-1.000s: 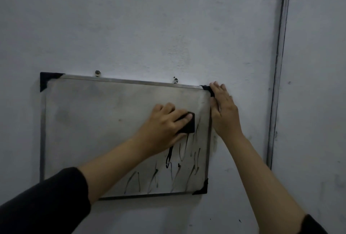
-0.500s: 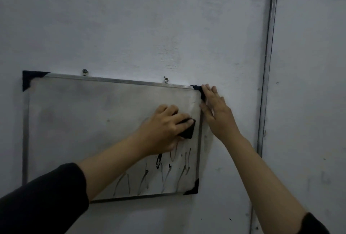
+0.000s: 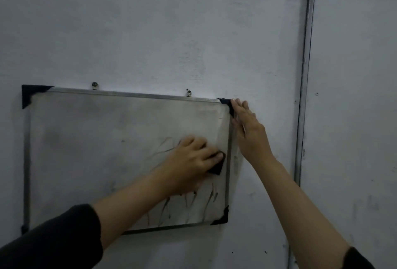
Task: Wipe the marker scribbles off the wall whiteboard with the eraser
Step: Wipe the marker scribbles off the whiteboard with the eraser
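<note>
A metal-framed whiteboard (image 3: 90, 152) with black corner caps hangs on the grey wall. Black marker scribbles (image 3: 184, 206) run along its lower right part, with fainter smeared lines above my left hand. My left hand (image 3: 191, 165) presses a small black eraser (image 3: 216, 166) against the board near its right edge; most of the eraser is hidden under my fingers. My right hand (image 3: 249, 133) lies flat against the board's right frame, fingertips at the top right corner cap, holding nothing.
Two small hooks (image 3: 94, 85) hold the board's top edge. A vertical metal strip (image 3: 305, 75) runs down the wall to the right of my right hand. Dark sleeves cover both forearms near the bottom of the view.
My left hand has slid the eraser down the board's right side, and the upper strokes there are now faint smears. My right hand stays on the frame.
</note>
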